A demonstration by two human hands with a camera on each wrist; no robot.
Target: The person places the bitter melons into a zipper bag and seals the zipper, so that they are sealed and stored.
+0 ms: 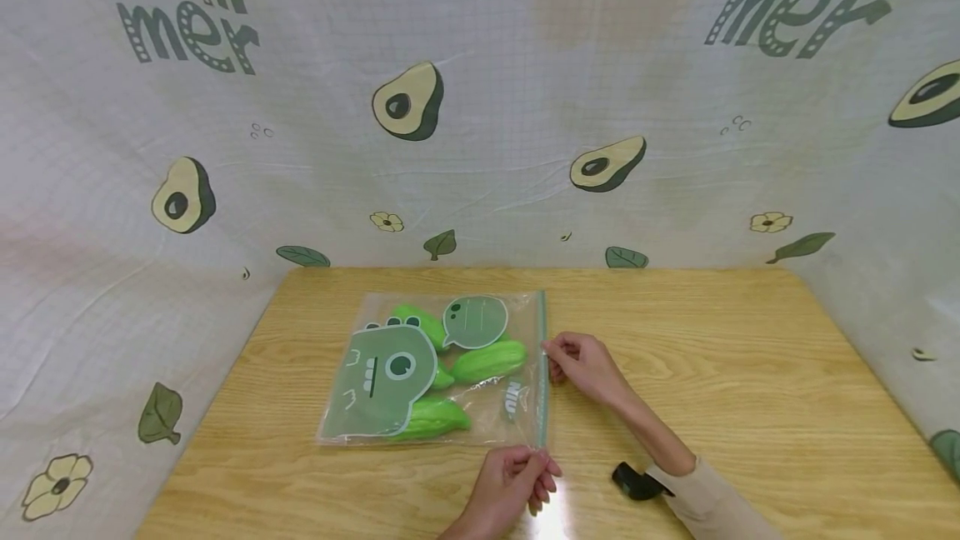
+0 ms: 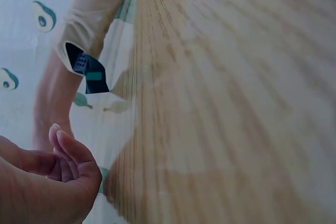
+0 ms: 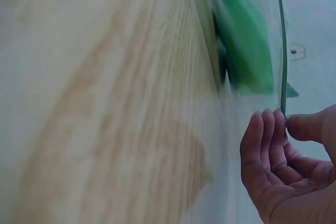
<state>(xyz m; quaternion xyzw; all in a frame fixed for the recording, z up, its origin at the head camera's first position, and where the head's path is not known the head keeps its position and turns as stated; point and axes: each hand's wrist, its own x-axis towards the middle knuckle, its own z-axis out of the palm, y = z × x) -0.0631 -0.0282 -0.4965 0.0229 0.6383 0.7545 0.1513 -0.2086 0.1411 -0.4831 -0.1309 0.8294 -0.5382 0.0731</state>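
Note:
A clear zip bag [image 1: 375, 377] with a printed green one-eyed monster lies flat on the table. Several light-green ribbed vegetables [image 1: 489, 362], which look like bitter melons, show through its plastic. Along the bag's right side runs a green zip strip [image 1: 542, 407]. My right hand [image 1: 590, 367] pinches that strip above its middle; in the right wrist view thumb and fingertips meet on the green line [image 3: 284, 66]. At the strip's near end, my left hand [image 1: 508, 486] pinches the bag's corner between thumb and finger. The left wrist view shows its curled fingers [image 2: 79, 169] but not the bag.
The wood-grain table [image 1: 712, 340] extends to both sides of the bag. A pale cloth [image 1: 510, 215] printed with avocados hangs behind and at the sides. A black device [image 1: 637, 482] is strapped at the right wrist by the beige sleeve [image 1: 708, 498].

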